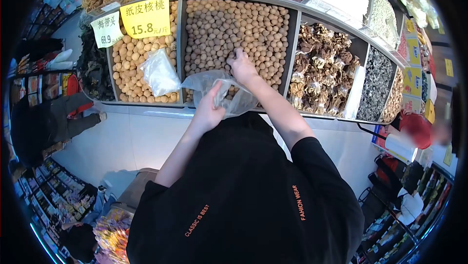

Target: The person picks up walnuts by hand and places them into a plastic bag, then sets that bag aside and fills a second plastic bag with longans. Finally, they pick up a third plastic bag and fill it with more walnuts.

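A clear plastic bag [239, 99] hangs at the front edge of the middle bin, its mouth spread. My left hand [212, 108] is closed on the bag's near-left rim, thumb pointing up. Over the bin of round brown longan-like fruits [209, 30], my right hand [241, 66] reaches down just beyond the bag, with its fingers bent together among the fruits. Whatever those fingers hold is too small to make out. To the left, a bundle of clear bags [161, 74] lies on the walnuts [127, 61].
Yellow and green price signs [145, 18] stand over the left bins. Dried brown bundles [317, 64] and a white roll [355, 92] lie to the right. A clear ledge [302, 0] crosses behind the bins. Other people [36, 122] stand at both sides.
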A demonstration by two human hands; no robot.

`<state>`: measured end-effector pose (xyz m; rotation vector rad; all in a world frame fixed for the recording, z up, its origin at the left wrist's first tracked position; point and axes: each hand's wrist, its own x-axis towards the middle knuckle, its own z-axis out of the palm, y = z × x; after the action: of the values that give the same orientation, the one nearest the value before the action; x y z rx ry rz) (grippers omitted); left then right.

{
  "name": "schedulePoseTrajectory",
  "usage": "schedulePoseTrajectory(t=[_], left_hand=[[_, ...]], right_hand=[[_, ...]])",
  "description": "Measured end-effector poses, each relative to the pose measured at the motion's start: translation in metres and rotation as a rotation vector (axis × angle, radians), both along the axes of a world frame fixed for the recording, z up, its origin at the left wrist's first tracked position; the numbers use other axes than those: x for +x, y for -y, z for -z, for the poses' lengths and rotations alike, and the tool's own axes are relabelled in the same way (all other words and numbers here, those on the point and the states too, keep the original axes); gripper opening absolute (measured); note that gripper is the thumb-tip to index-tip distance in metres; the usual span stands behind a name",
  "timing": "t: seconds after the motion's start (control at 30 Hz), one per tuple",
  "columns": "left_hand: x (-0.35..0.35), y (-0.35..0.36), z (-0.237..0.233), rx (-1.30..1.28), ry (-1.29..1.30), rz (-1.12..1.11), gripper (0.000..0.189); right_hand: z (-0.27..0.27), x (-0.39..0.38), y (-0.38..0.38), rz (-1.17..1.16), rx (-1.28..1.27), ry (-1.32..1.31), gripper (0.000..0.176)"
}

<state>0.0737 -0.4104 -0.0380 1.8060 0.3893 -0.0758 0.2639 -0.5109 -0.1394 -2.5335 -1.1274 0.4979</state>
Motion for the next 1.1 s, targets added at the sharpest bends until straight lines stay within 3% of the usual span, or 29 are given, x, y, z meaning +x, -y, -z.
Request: schedulePoseTrajectory(t=[0.07,0.2,0.27,0.3,0.33,0.4,0.5,0.53,0.6,0.67,0.73,0.87,1.0,1.03,1.1], left_hand=[[0.004,0.0,-0.002,-0.025,0.031,0.002,0.076],[0.013,0.007,0.0,-0.035,0.029,-0.059,0.075],[0.015,0.011,0.006,-0.053,0.071,-0.073,0.075],[0.017,0.012,0.006,-0.051,0.072,-0.078,0.075],[0.019,0.014,0.007,-0.078,0.05,-0.083,0.075],[0.022,0.019,0.003,-0.106,0.029,-0.093,0.075],[0.031,0.025,-0.007,-0.015,0.054,-0.074,0.076],[0.034,0.028,-0.014,-0.121,-0.015,-0.1,0.077],[0.036,0.029,-0.01,-0.234,-0.084,-0.125,0.078],[0.036,0.03,0.008,-0.08,0.087,-0.042,0.083],[0.037,0.034,-0.01,-0.025,0.065,0.006,0.081],[0.035,0.044,-0.029,0.151,0.103,0.115,0.081],[0.027,0.057,-0.023,0.22,0.162,0.053,0.083],[0.026,0.058,-0.033,0.066,-0.006,0.054,0.083],[0.025,0.059,-0.033,0.035,-0.043,0.061,0.083]], right_hand=[[0.009,0.008,0.005,0.021,0.161,0.044,0.016],[0.012,0.025,0.014,0.148,0.399,-0.204,0.02],[0.013,0.033,0.021,0.26,0.539,-0.407,0.013],[0.013,0.037,0.022,0.39,0.624,-0.789,0.01],[0.013,0.039,0.029,0.385,0.622,-0.791,0.01],[-0.025,0.038,0.044,0.755,0.966,-1.349,0.011],[-0.055,0.035,0.073,0.723,1.074,-1.594,0.013],[-0.063,0.031,0.08,0.707,1.115,-1.738,0.011],[-0.086,0.017,0.095,0.687,1.101,-1.72,0.01],[-0.11,0.002,0.111,0.572,0.925,-1.811,0.011],[-0.118,-0.015,0.114,0.586,0.808,-1.811,0.01],[-0.09,-0.039,0.094,0.682,0.647,-1.862,0.01],[-0.036,-0.037,0.065,0.576,0.638,-1.913,0.01],[-0.035,-0.041,0.055,0.538,0.64,-1.858,0.008],[-0.019,-0.049,0.032,0.527,0.691,-1.832,0.009]])
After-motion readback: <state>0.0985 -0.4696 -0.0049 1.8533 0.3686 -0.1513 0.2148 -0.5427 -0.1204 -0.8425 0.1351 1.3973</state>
